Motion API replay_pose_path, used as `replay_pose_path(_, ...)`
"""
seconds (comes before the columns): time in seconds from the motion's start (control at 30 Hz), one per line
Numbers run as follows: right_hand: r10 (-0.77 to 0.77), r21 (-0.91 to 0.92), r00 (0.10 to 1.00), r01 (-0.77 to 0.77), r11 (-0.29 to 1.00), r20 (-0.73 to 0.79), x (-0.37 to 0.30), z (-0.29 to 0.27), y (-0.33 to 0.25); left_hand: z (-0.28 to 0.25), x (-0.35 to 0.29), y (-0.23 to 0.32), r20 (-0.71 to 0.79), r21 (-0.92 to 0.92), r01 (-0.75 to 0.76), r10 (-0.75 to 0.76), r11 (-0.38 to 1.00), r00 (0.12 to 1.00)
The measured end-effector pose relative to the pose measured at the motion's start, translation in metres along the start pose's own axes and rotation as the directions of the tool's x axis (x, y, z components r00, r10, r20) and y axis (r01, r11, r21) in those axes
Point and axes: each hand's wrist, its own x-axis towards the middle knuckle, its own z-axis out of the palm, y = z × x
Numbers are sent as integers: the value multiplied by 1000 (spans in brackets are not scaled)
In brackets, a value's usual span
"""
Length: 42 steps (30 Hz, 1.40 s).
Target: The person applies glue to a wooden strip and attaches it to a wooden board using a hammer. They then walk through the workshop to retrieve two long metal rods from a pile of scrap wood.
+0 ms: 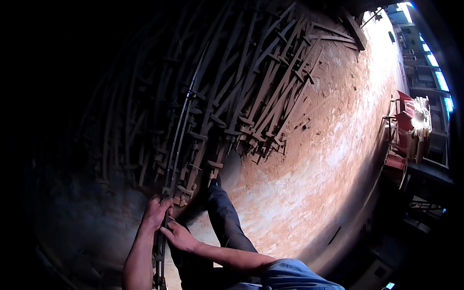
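A long metal bar clamp [182, 123] stretches away from my hands, its thin bar catching light along the edge. My left hand [157, 211] is closed around it close to the near end. Just below and to the right, my right hand [179, 237] has its fingers closed against the same clamp; the exact part under them is hidden. A dark section of metal [159, 261] continues down between my forearms. Several similar bar clamps [263, 111] lie side by side beyond my hands, with their screw ends toward me.
My leg in dark trousers [224, 217] stands beside the clamps on the dusty, light-brown floor [299, 193]. Wooden pieces [355, 31] lie at the far end. On the right, a stack of boards [421, 123] sits by red material [405, 118]. The left side is in deep shadow.
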Motion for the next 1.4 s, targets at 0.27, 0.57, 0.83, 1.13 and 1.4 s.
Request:
replay_pose_path(0.27,-54,-306,823,-149,940,-566,169,-301,51,6,-45,-2,-303,288,230,-139,930,943)
replay_pose_path(0.57,173,-165,655,-421,892,-736,300,-415,72,-52,-162,-213,-425,524,306,-67,795,903)
replay_pose_path(0.83,429,333,674,-276,902,-601,310,-409,31,0,-235,-180,-576,621,498,-79,605,814)
replay_pose_path(1.13,393,202,662,-348,915,-639,167,-465,-54,-24,-374,-254,-733,236,356,-75,904,677)
replay_pose_path(1.4,149,68,558,-163,984,-816,-61,-309,-137,-112,-458,-302,-785,-305,132,-328,943,526)
